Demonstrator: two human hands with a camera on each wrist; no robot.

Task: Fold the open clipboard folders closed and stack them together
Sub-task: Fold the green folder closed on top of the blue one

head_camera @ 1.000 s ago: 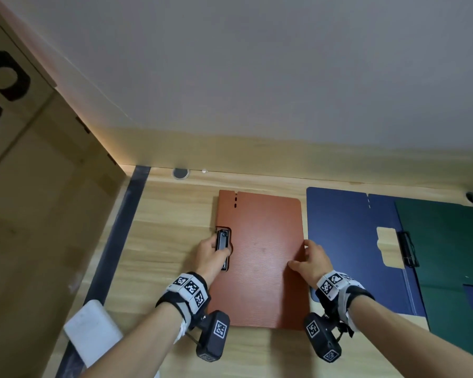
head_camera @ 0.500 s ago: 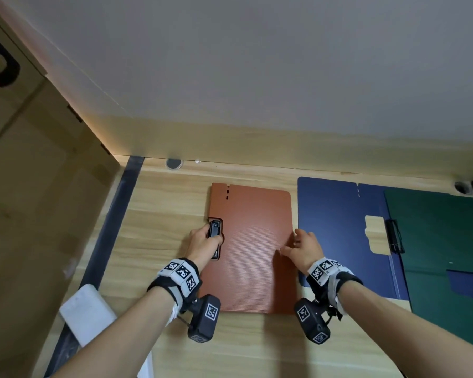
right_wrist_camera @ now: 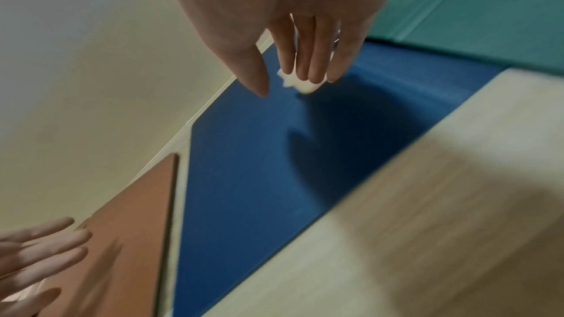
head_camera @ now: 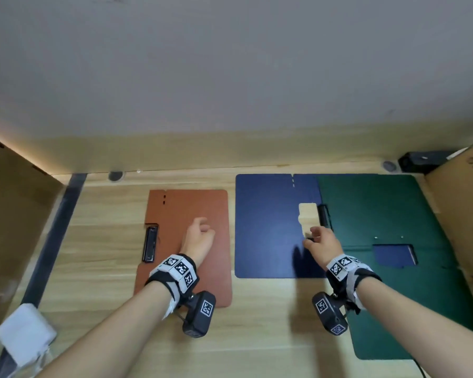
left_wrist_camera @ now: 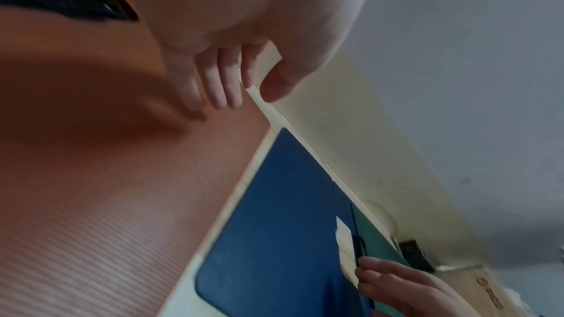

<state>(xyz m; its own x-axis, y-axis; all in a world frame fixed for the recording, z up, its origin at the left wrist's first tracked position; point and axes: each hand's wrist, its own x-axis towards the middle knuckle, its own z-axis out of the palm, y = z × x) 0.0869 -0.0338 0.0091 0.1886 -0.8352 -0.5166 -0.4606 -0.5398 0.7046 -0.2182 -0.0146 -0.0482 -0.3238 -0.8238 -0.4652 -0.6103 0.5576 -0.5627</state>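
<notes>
A closed orange folder [head_camera: 186, 257] lies flat on the wooden desk [head_camera: 271, 323], with its black clip [head_camera: 150, 244] at its left edge. My left hand [head_camera: 202, 227] is over its cover with straight, relaxed fingers [left_wrist_camera: 219, 90] and holds nothing. To the right a blue folder [head_camera: 268, 227] lies open. An open green folder [head_camera: 380, 219] covers its right half. My right hand [head_camera: 311, 238] reaches down onto the blue folder beside its rectangular cut-out [head_camera: 307, 216]. The right fingers [right_wrist_camera: 311, 62] are straight and grip nothing.
A cardboard box [head_camera: 462, 214] stands against the green folder's right side. A cardboard panel [head_camera: 11, 227] and a dark strip [head_camera: 58, 236] border the desk on the left. A white object [head_camera: 25, 334] lies at the front left, a black device [head_camera: 421, 160] at the back right.
My left hand has left the orange folder's clip and moved right over its cover. My right hand has left the folder's right edge and moved right to the blue folder.
</notes>
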